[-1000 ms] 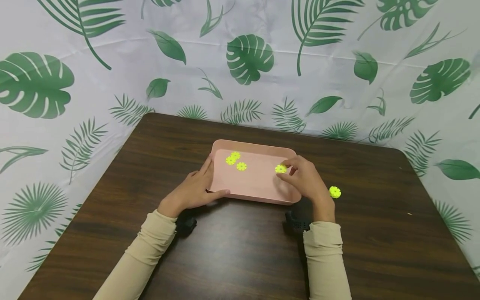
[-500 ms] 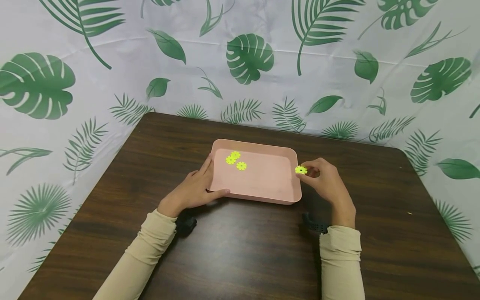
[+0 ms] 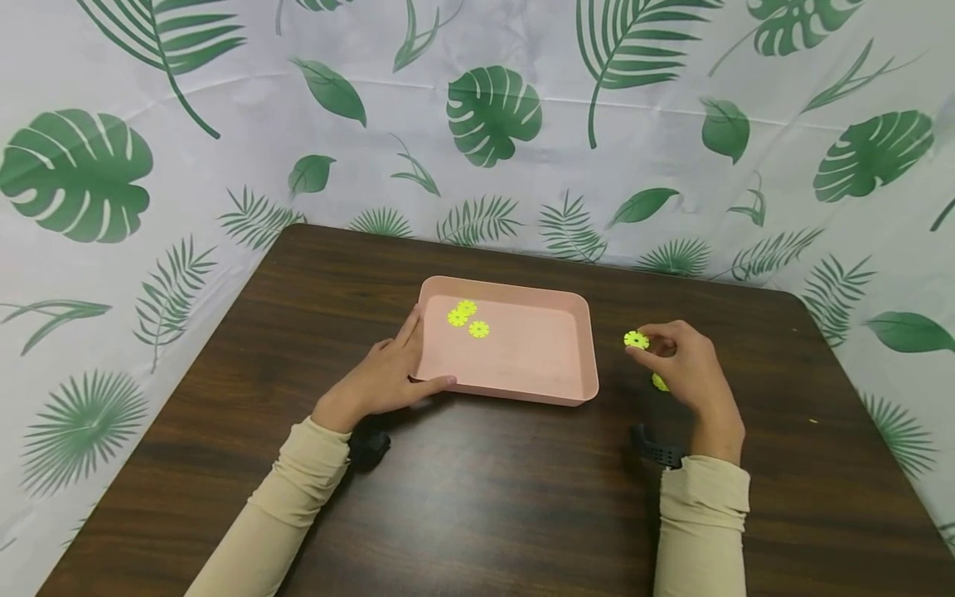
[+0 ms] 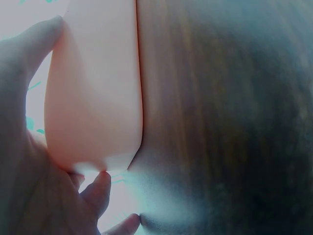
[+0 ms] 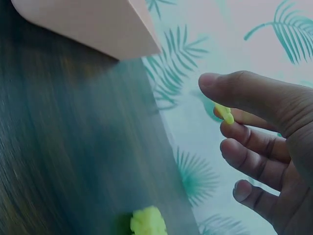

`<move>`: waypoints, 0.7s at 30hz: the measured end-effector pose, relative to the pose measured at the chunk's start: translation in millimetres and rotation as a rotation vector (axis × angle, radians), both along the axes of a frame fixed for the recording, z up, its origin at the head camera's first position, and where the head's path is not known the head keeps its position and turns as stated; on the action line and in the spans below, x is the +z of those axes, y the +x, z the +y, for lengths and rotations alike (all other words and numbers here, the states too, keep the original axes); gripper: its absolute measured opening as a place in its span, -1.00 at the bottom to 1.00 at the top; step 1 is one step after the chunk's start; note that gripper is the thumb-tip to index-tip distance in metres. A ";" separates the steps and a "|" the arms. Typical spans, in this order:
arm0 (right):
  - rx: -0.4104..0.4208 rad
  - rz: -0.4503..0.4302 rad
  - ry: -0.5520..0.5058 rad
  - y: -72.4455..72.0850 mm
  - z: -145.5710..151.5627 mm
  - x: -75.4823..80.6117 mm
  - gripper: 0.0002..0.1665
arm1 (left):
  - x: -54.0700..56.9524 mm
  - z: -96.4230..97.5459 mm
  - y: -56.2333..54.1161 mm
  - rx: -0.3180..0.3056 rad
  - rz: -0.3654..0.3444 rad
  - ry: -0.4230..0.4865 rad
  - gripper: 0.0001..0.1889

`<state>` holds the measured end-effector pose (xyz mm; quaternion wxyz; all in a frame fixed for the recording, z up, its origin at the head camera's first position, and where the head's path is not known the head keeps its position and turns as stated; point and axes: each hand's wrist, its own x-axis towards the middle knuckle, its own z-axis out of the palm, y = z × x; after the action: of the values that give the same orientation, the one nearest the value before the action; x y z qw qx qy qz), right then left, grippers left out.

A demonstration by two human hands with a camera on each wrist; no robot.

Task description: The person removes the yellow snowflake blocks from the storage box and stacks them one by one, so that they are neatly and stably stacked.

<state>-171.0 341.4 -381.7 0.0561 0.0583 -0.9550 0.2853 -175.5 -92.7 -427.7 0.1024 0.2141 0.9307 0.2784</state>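
My left hand (image 3: 382, 375) rests at the near left corner of a pink rectangular tray (image 3: 530, 356). Its straight fingers lie along the left wall, and the thumb (image 4: 41, 44) is against the front wall. To the tray's right, my right hand (image 3: 695, 369) pinches a bright yellow, notched flower-shaped plastic disc (image 3: 636, 340) between thumb and fingertips. The right wrist view shows this disc (image 5: 225, 113) edge-on, mostly covered by the thumb. Another yellow piece (image 3: 660, 382) lies on the table, partly hidden under the right hand. Inside the tray, at its back left, are 3 yellow discs (image 3: 479, 329), two overlapping.
The dark wood-grain table (image 3: 462, 497) carries the tray near its middle. Behind it hangs a white cloth (image 3: 418, 108) printed with green leaves. A tiny pale speck (image 3: 813, 421) lies on the table at the right.
My right hand has moved right, from over the tray to beyond its right wall, with the disc still pinched. The left hand and the discs in the tray have stayed put.
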 end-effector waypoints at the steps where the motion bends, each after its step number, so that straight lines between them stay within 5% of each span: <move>1: -0.011 0.000 0.001 0.8 2.5 0.0 -0.49 | 0.2 -0.1 0.3 0.001 -0.001 -0.001 0.20; 9: -0.075 -0.011 0.016 6.2 22.2 -2.5 -0.46 | 0.9 -0.3 0.6 -0.006 0.009 0.001 0.19; 21: -0.121 -0.188 0.015 11.0 53.0 -17.6 -0.32 | 1.5 0.3 -0.6 -0.004 -0.001 -0.009 0.18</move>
<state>-160.0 394.4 -399.3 -0.0169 -0.0261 -0.9600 0.2783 -176.1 -92.4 -426.3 0.1042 0.2154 0.9314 0.2742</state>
